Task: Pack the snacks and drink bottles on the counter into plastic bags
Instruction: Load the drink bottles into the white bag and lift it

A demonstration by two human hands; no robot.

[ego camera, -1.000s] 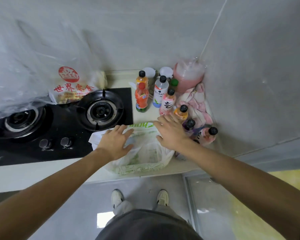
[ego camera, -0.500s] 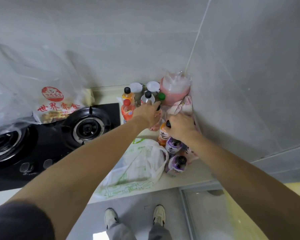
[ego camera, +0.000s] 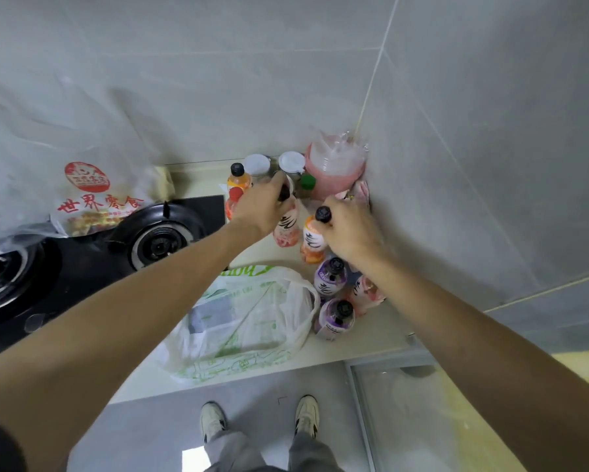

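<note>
My left hand [ego camera: 262, 207] grips the neck of a pink-labelled bottle [ego camera: 286, 229] near the back of the counter. An orange-labelled bottle [ego camera: 312, 241] with a black cap stands beside it, and my right hand [ego camera: 349, 229] grips it near the top. Two purple bottles [ego camera: 330, 279] [ego camera: 335, 318] and a pink bottle [ego camera: 364, 292] stand under my right forearm. More bottles, one orange [ego camera: 238, 180] and one red-capped [ego camera: 233, 202], stand behind my left hand. A white plastic bag with green print [ego camera: 249, 321] lies open at the counter's front edge.
A black gas hob [ego camera: 157, 240] fills the counter's left side, with a printed snack bag [ego camera: 99, 199] behind it. A pink container [ego camera: 334, 168], two white-lidded jars [ego camera: 257, 165] and a pink cloth [ego camera: 363, 195] crowd the corner. Tiled walls close the back and right.
Both hands left the plastic bag and reached to the bottles at the back. Now each hand grips a bottle's top; the view has tilted up toward the corner.
</note>
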